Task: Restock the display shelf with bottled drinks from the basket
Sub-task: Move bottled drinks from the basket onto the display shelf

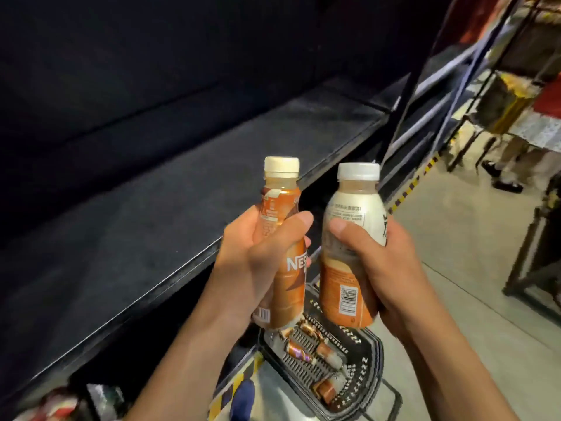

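My left hand (258,256) grips an orange coffee bottle (280,208) with a cream cap, held upright. My right hand (385,268) grips a second bottle (349,287), cream above and orange below, with a white cap. Both bottles are held side by side in front of the edge of the dark display shelf (182,192), whose surface is bare. On the floor beneath my hands sits the black basket (361,378), with several small brown bottles (306,350) lying in it.
A lower shelf at bottom left holds blurred packaged goods (60,402). A dark upright post (406,95) borders the shelf on the right. Black-and-yellow floor tape (409,189) runs along the shelf base. A person's legs (510,165) stand by wire racks at far right.
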Motion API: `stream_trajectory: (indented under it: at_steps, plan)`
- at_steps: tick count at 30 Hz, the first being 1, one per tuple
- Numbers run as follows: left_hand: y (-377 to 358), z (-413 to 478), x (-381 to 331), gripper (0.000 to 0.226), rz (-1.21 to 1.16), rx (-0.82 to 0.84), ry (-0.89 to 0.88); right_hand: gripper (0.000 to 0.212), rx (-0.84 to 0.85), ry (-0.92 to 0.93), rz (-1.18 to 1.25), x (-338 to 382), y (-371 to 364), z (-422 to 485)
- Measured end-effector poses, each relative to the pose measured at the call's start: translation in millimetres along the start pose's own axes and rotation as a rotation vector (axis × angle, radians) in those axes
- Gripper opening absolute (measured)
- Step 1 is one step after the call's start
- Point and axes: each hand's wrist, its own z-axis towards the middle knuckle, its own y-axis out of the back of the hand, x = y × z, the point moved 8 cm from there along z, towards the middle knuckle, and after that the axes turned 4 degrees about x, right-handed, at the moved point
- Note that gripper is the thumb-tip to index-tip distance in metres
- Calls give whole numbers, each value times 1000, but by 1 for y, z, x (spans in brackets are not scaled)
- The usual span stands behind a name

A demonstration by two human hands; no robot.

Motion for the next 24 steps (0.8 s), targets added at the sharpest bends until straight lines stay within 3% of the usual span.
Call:
stream_trajectory:
  at_steps: [8, 16, 24]
  plan:
    - [154, -141, -41, 39, 89, -581, -98, 40, 538, 175, -61, 62, -187, -45]
    - [265, -336, -40, 40, 79, -1049, -186, 45, 966, 221, -52, 76, -354, -183]
    - [352, -546, -34, 36, 152, -1400, -241, 54, 1173, 265, 11, 80, -483, -364]
